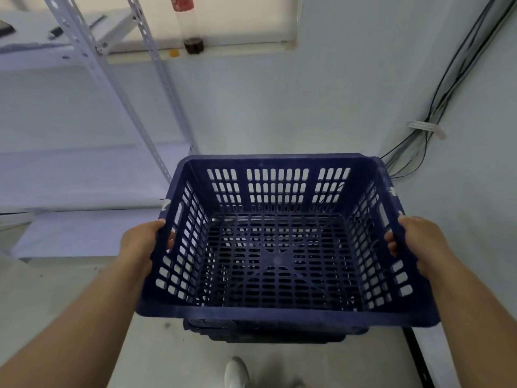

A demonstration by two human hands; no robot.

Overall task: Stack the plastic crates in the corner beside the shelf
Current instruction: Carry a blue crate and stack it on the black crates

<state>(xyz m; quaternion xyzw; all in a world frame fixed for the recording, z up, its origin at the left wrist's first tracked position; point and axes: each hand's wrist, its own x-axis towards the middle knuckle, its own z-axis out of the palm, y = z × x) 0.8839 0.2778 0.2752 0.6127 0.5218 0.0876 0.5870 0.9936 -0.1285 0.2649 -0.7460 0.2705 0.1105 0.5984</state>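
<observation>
A dark blue slotted plastic crate (279,312) fills the middle of the view, empty and held level. My left hand (141,242) grips its left wall, fingers through the handle slot. My right hand (414,242) grips the right wall the same way. Directly below it a second dark blue crate (268,333) sits on the floor, only its near rim showing under the held one. Whether the two crates touch is unclear.
A white metal shelf (92,63) with slotted uprights stands to the left. The corner walls lie behind and to the right, with black cables (436,107) running down the right wall. A white shoe (236,372) is on the grey floor.
</observation>
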